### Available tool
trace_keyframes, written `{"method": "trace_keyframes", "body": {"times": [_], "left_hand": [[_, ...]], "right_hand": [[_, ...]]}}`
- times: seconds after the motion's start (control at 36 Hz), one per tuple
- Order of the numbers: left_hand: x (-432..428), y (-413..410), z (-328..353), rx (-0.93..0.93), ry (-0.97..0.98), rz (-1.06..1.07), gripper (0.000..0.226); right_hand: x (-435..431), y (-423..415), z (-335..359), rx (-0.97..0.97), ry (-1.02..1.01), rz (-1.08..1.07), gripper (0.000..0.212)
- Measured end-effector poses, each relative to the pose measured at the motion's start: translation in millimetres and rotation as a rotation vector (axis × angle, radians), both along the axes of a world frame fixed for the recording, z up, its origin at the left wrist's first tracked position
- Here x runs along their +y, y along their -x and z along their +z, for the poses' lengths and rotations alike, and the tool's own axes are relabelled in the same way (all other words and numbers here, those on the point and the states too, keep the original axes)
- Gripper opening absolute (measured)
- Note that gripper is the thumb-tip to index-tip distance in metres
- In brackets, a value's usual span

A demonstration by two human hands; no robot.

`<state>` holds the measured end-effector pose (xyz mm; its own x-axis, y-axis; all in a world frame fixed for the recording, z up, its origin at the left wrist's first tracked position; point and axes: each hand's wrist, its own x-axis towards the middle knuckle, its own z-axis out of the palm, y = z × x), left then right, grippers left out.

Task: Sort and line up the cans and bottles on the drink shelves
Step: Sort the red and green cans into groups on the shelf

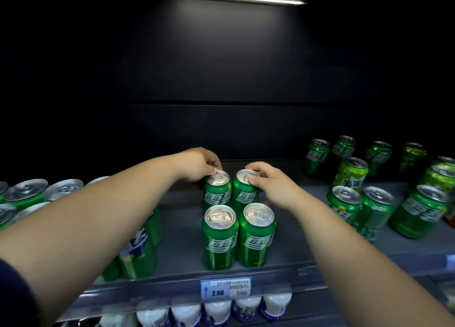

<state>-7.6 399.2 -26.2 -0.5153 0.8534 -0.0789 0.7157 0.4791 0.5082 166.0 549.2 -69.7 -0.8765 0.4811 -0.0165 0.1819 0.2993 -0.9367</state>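
Four green cans make a square block (219, 238) on the shelf (177, 250), just behind the price tag (225, 289), and this block is the part of the task that looks nearly done. Its two front cans stand upright and touch each other, with their labels turned toward the tag. The back-left can (216, 193) and the back-right can (243, 193) stand close behind them, side by side. The left hand (197, 165) reaches over the back-left can with its fingers curled down, and the tips pinch the top rim. The right hand (268, 182) holds the back-right can in the same way, its fingers bent over the lid and the rim. I judge that both hands are setting this back pair into line with the front pair, so the block needs only a small correction, if any. Much more work waits to the right of the tag. There about ten loose cans (376, 206) stand apart from each other in no clear rows, with labels turned in different directions. Among them is a pale can (350, 174) with another label, which probably belongs to a different group and must be sorted out. To the left of the tag more cans (37, 191) stand packed together, but the left arm hides a part of them, so I cannot tell if they are in order. Below the tag, white bottles (216, 312) stand in a row on the lower shelf, and only their upper parts are visible.
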Motion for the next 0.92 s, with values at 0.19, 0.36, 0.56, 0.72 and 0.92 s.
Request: {"method": "trace_keyframes", "body": {"times": [0.19,0.36,0.56,0.72,0.92], "left_hand": [[-5,-5,-2,-0.081,-0.025,-0.035,0.019],[-8,-9,-3,-0.176,-0.054,-0.085,0.015],[-13,-15,0,-0.375,-0.01,-0.083,0.017],[-15,-18,1,-0.489,0.028,-0.077,0.011],[-14,-13,2,-0.459,0.108,-0.156,0.035]], "right_hand": [[0,-6,12,-0.07,-0.037,0.038,0.01],[0,-14,19,-0.11,-0.144,0.064,0.015],[-1,-17,21,-0.15,-0.185,0.099,0.016],[-3,-22,22,-0.127,-0.118,0.207,0.021],[-5,-20,22,-0.129,-0.103,0.239,0.01]]}}
